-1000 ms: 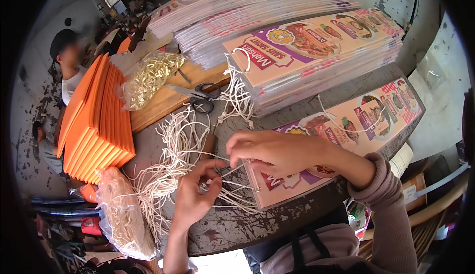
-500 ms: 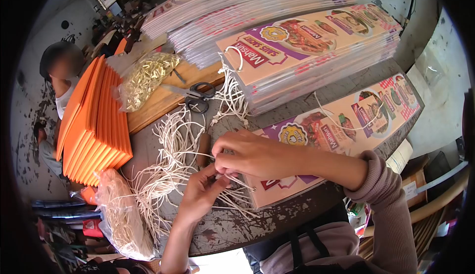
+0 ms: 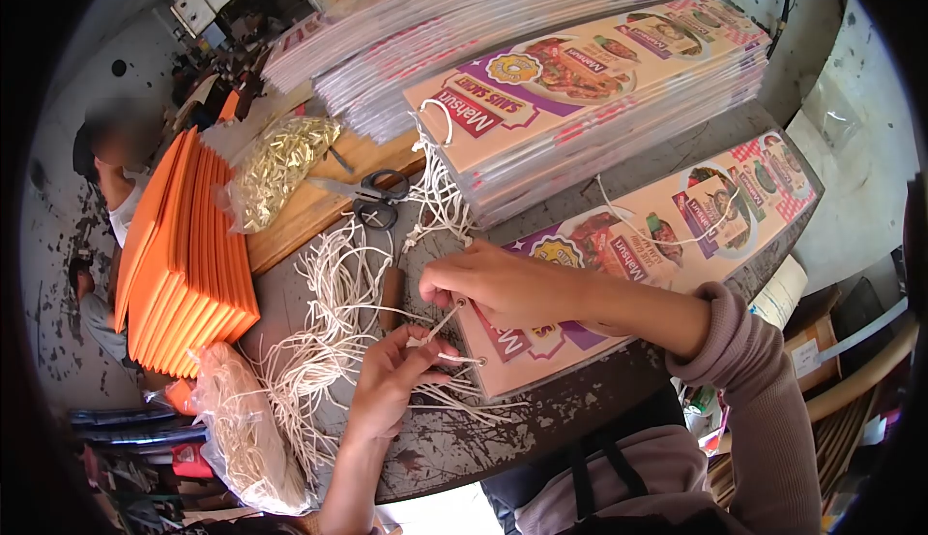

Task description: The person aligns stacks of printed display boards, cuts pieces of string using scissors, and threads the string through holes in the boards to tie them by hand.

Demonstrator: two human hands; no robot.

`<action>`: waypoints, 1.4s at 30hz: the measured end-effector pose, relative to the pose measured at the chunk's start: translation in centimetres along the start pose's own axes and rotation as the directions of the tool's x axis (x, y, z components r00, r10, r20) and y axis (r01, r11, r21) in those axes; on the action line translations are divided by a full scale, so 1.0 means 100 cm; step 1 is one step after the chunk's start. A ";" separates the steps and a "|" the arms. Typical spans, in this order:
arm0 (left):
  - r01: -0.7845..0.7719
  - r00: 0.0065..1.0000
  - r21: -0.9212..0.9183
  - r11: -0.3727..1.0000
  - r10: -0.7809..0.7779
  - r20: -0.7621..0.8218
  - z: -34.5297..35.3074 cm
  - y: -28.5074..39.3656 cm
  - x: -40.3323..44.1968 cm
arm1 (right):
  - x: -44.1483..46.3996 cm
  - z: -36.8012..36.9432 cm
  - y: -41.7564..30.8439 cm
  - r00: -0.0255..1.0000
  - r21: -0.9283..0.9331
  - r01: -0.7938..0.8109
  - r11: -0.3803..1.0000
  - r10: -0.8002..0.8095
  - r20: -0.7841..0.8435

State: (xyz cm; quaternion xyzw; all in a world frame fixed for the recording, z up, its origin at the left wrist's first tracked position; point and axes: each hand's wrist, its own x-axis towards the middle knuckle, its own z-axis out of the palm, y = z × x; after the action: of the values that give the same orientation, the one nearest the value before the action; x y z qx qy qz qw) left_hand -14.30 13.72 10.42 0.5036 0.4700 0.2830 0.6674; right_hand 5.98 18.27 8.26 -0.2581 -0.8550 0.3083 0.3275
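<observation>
My left hand point(image 3: 389, 380) pinches a white cord point(image 3: 445, 324) left of a long laminated food sign point(image 3: 619, 260). From those fingers one strand runs up to the sign's upper metal eyelet point(image 3: 461, 302), another to the lower eyelet point(image 3: 481, 362). My right hand point(image 3: 483, 284) lies over the sign's upper left corner, fingers curled closed beside the upper eyelet; what they grip is hidden. A second cord loop point(image 3: 667, 242) lies across the sign's far part. Loose white cords point(image 3: 333, 293) are heaped left of my hands, with a brown handle point(image 3: 391, 298) among them.
Stacked laminated signs point(image 3: 590, 100) stand behind. Black-handled scissors point(image 3: 372, 197) and a bag of brass-coloured pieces point(image 3: 280, 168) lie at the back left. Orange folded sheets point(image 3: 188, 274) and a bag of cord point(image 3: 246, 429) line the left. Another person point(image 3: 121, 158) is beyond them.
My hands have moved apart: the right shifted from the shared cord to the sign's upper corner, baring a strand to the upper eyelet. The left still pinches cord. The view shifted slightly.
</observation>
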 end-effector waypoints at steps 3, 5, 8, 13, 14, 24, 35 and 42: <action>-0.012 1.000 -0.009 1.000 0.012 -0.008 0.000 0.001 0.000 | -0.001 -0.001 -0.002 0.999 -0.012 -0.028 1.000 0.028 0.019; -0.029 1.000 -0.009 1.000 0.029 -0.007 0.001 0.000 0.001 | -0.001 0.000 -0.002 0.999 -0.031 -0.042 0.999 0.043 0.032; -0.034 0.999 0.088 0.996 0.038 -0.037 0.002 -0.001 0.002 | -0.002 -0.001 -0.007 0.999 -0.090 -0.034 0.995 0.038 0.038; -0.300 0.949 0.434 0.850 0.311 0.047 -0.003 -0.010 0.004 | -0.021 -0.044 -0.039 0.998 -0.365 -0.043 0.930 0.021 -0.064; -0.365 0.920 0.496 0.788 0.385 0.066 -0.004 -0.011 0.004 | -0.032 -0.062 -0.054 0.989 -0.501 -0.139 0.855 0.089 -0.122; -0.332 0.939 0.411 0.849 0.337 0.063 0.001 -0.010 0.007 | -0.087 -0.060 -0.023 0.807 -0.722 -0.576 0.384 0.410 -0.426; -0.116 0.992 -0.414 0.903 0.124 -0.007 0.035 0.009 0.001 | -0.108 -0.061 -0.088 0.764 -0.253 -0.507 0.824 0.294 -0.575; -0.154 0.988 -0.262 0.953 0.153 -0.023 0.065 0.026 -0.006 | -0.165 -0.026 -0.122 0.563 -0.420 -0.748 0.515 0.156 -0.812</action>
State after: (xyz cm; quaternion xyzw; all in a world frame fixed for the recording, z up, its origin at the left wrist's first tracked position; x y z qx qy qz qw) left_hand -8.40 11.41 13.39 0.4452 0.3883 0.3945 0.7038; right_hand 15.70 0.34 11.75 -0.6936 -0.6023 -0.1010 0.3821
